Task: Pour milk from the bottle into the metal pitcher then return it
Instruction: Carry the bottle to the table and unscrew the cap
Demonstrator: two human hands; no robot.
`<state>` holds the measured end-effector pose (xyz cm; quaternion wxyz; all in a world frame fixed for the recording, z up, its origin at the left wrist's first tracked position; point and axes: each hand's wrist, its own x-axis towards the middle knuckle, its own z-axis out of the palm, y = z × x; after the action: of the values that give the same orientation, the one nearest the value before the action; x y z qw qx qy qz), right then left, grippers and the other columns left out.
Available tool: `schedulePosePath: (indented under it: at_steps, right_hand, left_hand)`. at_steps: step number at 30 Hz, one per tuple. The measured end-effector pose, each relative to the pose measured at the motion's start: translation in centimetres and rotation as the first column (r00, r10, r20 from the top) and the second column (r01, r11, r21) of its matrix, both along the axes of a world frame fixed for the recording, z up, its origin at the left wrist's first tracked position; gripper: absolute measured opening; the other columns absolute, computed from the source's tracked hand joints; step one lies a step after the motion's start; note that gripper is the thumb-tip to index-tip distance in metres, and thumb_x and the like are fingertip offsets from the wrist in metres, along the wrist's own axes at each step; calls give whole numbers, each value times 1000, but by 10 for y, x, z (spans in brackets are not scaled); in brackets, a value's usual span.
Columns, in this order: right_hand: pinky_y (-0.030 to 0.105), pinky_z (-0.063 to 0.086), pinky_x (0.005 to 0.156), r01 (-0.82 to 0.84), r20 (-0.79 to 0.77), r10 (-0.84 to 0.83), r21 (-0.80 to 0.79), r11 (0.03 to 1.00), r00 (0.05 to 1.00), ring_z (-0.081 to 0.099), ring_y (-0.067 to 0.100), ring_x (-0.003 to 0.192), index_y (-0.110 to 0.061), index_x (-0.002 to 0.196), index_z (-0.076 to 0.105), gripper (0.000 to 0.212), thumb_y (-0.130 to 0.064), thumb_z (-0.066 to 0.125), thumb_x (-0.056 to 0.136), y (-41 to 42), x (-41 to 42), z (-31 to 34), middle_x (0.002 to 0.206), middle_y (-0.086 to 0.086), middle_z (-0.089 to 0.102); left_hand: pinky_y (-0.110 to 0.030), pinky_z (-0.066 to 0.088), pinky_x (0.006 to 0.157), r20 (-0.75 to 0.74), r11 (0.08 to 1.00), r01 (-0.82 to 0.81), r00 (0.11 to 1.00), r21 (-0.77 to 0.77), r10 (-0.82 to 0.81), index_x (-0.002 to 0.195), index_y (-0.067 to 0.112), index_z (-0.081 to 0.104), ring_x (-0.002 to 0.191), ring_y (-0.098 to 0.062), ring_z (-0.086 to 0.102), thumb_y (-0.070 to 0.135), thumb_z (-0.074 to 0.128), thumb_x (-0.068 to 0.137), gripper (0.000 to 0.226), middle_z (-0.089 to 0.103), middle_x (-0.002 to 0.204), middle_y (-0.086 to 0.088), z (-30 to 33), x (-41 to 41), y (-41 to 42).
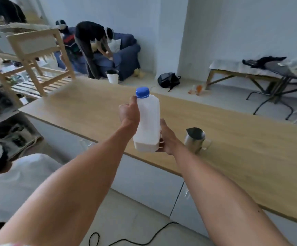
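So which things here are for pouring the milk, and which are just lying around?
For the job:
- milk bottle with its blue cap, held in the left hand and right hand
- metal pitcher on the wooden counter

Just lying about:
- black backpack on the floor
- white pot
- blue sofa
- wooden shelf

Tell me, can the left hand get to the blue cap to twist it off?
Probably yes. The left hand grips the milk bottle just below the blue cap, which nothing covers. The right hand holds the bottle's base, so the left could likely let go and reach up.
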<state>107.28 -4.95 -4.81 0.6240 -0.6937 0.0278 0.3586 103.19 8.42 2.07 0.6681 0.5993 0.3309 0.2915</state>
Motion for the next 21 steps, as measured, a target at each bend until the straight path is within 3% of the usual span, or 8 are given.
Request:
schedulePosePath:
  at_steps: [4, 11, 14, 21]
  right_hand:
    - [52, 56, 95, 136, -17, -136, 1, 991, 991, 66, 32, 106, -24, 122, 61, 65, -74, 30, 96, -23, 20, -14, 112, 9, 69]
    - [41, 53, 100, 363, -90, -360, 23, 931, 929, 68, 21, 103, -28, 109, 67, 61, -79, 43, 84, -35, 43, -52, 104, -4, 73]
    - [34, 49, 93, 418, -91, -415, 21, 908, 905, 63, 19, 101, -32, 108, 64, 58, -78, 47, 78, -32, 44, -63, 102, -7, 69]
    - [37, 45, 109, 507, -76, -503, 37, 861, 861, 61, 14, 121, -33, 132, 59, 76, -83, 48, 76, -24, 52, -84, 128, -11, 69]
  left_hand:
    - [-41, 28, 63, -12, 990, 140, 990, -23, -140, 68, 18, 33, 70, -24, 31, 49, 56, 74, 39, 33, 75, -10, -13, 32, -27]
    - [-35, 20, 56, -39, 948, 317, 948, -18, -317, 67, 20, 21, 64, -21, 22, 41, 58, 86, 47, 23, 68, -6, -51, 65, -46]
    - [-33, 21, 56, -86, 938, 348, 934, -6, -347, 66, 19, 22, 64, -22, 23, 47, 58, 92, 52, 26, 72, -10, -69, 72, -48]
    - [-33, 24, 57, -103, 910, 416, 905, 8, -413, 66, 14, 27, 65, -21, 27, 51, 54, 97, 55, 29, 70, -10, -91, 85, -45]
